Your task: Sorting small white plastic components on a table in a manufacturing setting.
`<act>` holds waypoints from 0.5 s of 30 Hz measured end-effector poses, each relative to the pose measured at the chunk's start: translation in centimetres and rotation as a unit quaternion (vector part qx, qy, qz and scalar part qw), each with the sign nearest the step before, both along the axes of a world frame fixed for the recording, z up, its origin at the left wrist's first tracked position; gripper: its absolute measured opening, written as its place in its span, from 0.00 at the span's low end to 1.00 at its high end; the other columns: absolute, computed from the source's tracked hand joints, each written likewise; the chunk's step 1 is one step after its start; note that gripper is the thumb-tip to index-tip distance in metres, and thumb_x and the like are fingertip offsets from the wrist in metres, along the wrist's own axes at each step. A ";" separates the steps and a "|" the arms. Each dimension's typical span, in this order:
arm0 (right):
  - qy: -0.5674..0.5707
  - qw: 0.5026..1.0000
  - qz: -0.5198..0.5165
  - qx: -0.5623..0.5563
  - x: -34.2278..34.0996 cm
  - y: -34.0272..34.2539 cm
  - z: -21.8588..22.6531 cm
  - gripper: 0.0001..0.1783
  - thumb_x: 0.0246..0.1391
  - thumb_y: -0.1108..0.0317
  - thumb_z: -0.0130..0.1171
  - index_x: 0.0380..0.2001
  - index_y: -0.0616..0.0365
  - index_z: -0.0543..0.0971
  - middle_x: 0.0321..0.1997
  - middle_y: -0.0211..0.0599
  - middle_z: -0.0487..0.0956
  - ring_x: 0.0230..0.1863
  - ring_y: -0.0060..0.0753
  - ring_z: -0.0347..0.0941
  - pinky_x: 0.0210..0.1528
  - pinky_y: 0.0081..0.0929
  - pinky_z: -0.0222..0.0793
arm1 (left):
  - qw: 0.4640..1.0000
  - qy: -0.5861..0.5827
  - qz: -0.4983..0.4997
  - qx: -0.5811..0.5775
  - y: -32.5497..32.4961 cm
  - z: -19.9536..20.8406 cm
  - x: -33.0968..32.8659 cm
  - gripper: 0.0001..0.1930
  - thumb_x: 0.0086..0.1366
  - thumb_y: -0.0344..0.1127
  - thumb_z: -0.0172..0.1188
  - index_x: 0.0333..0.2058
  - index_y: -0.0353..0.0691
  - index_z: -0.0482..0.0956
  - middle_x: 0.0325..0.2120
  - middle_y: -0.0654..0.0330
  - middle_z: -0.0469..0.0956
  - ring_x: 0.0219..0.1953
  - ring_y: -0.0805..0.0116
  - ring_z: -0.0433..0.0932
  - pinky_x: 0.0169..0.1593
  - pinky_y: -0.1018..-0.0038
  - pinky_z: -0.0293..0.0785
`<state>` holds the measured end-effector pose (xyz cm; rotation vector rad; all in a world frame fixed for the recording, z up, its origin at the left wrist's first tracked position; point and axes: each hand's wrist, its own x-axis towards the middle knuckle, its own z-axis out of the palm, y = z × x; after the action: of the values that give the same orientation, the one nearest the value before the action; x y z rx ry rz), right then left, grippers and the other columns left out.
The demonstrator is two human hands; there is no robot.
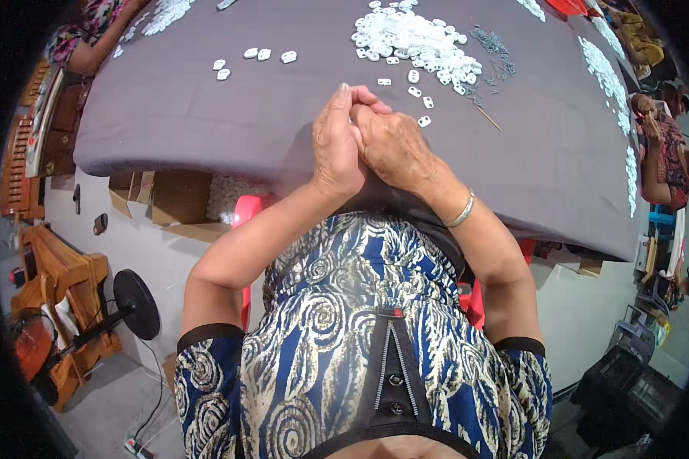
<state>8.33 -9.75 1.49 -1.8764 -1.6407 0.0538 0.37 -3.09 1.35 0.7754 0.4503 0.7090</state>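
Observation:
My left hand (335,149) and my right hand (396,145) are pressed together just over the near edge of the cloth-covered table (207,107). The right hand's fingers curl in against the left palm, and both hands are closed. Whatever lies between them, if anything, is hidden. Beyond the hands spreads a heap of small white plastic pieces (406,38) with paired holes. A few loose white pieces (424,121) lie closest to my right hand. To the heap's right are scattered small grey metal screws or pins (494,46), and a thin brown stick (488,118) rests below them.
Several more white pieces (264,54) sit at the left of the table, with other heaps (605,69) along its right edge. Other people (662,153) sit at both sides. A cardboard box (177,197) stands under the table, and a black round-based stand (136,304) is at left.

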 end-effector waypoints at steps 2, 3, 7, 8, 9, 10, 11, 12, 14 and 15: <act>0.000 1.000 -0.006 -0.024 0.1 0.1 0.0 0.14 0.57 0.59 0.52 0.31 0.61 0.73 0.24 0.49 0.78 0.27 0.49 0.77 0.27 0.42 0.74 | 1.000 -0.005 -0.001 -0.031 0.2 -0.2 0.2 0.19 0.72 0.47 0.40 0.36 0.36 0.70 0.29 0.54 0.75 0.35 0.67 0.75 0.45 0.72 0.72; -0.001 1.000 -0.003 -0.020 0.2 0.1 -0.1 0.14 0.57 0.59 0.52 0.31 0.61 0.73 0.24 0.49 0.78 0.27 0.50 0.77 0.27 0.42 0.73 | 1.000 -0.005 -0.002 -0.031 0.3 -0.2 0.3 0.19 0.72 0.47 0.40 0.36 0.36 0.70 0.29 0.54 0.75 0.35 0.67 0.75 0.45 0.72 0.72; 0.012 1.000 0.000 -0.012 0.2 0.2 -0.2 0.10 0.56 0.64 0.52 0.32 0.61 0.70 0.24 0.51 0.77 0.28 0.55 0.75 0.29 0.46 0.71 | 1.000 -0.005 0.008 -0.030 0.4 -0.1 0.2 0.19 0.72 0.47 0.39 0.36 0.36 0.70 0.29 0.52 0.76 0.35 0.66 0.75 0.45 0.71 0.72; 0.012 1.000 0.000 -0.011 0.3 0.3 -0.1 0.10 0.56 0.64 0.52 0.32 0.61 0.70 0.24 0.51 0.77 0.28 0.55 0.75 0.29 0.46 0.71 | 1.000 -0.007 0.010 -0.026 0.4 -0.1 0.2 0.19 0.72 0.47 0.39 0.36 0.36 0.70 0.29 0.51 0.76 0.35 0.65 0.75 0.45 0.71 0.72; 0.014 1.000 0.006 -0.012 0.4 0.3 -0.1 0.10 0.55 0.65 0.52 0.31 0.61 0.70 0.24 0.50 0.77 0.28 0.55 0.75 0.29 0.46 0.71 | 1.000 -0.007 0.010 -0.025 0.4 -0.1 0.3 0.19 0.72 0.47 0.39 0.36 0.36 0.70 0.29 0.51 0.76 0.35 0.65 0.75 0.45 0.71 0.72; 0.017 1.000 0.011 -0.015 0.4 0.2 -0.1 0.09 0.55 0.65 0.52 0.30 0.60 0.69 0.24 0.50 0.76 0.28 0.55 0.75 0.28 0.47 0.70 | 0.999 -0.008 0.008 -0.033 0.4 -0.1 0.3 0.19 0.72 0.47 0.38 0.36 0.36 0.70 0.29 0.52 0.76 0.35 0.65 0.75 0.45 0.71 0.72; 0.017 1.000 0.011 -0.014 0.4 0.3 0.0 0.09 0.55 0.65 0.52 0.30 0.60 0.69 0.24 0.50 0.76 0.28 0.55 0.75 0.28 0.47 0.70 | 0.999 -0.009 0.007 -0.041 0.4 -0.1 0.3 0.19 0.72 0.46 0.38 0.36 0.36 0.70 0.28 0.52 0.76 0.35 0.65 0.75 0.45 0.71 0.72; 0.003 1.000 0.005 -0.015 0.4 0.4 0.0 0.11 0.56 0.63 0.52 0.29 0.61 0.70 0.23 0.49 0.77 0.27 0.54 0.76 0.28 0.45 0.72 | 0.999 -0.009 0.006 -0.041 0.5 -0.1 0.4 0.19 0.72 0.46 0.38 0.36 0.36 0.70 0.28 0.52 0.76 0.35 0.65 0.75 0.45 0.71 0.72; -0.010 1.000 -0.002 -0.015 0.3 0.5 -0.1 0.13 0.56 0.61 0.52 0.29 0.62 0.72 0.22 0.48 0.78 0.26 0.52 0.77 0.28 0.44 0.73 | 0.999 0.012 0.014 -0.041 0.7 -0.3 0.7 0.18 0.72 0.46 0.38 0.35 0.37 0.70 0.27 0.53 0.75 0.35 0.64 0.75 0.46 0.70 0.71; -0.023 0.999 -0.010 -0.032 0.3 0.6 -0.2 0.11 0.55 0.63 0.52 0.28 0.61 0.71 0.22 0.48 0.77 0.26 0.52 0.77 0.27 0.44 0.73 | 0.999 0.012 0.013 -0.041 0.9 -0.5 0.8 0.18 0.72 0.46 0.38 0.35 0.37 0.70 0.27 0.53 0.75 0.35 0.64 0.75 0.46 0.70 0.71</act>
<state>8.64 -9.16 1.30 -1.9563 -1.6678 0.0560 1.22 -2.24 0.87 0.7032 0.5094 0.7028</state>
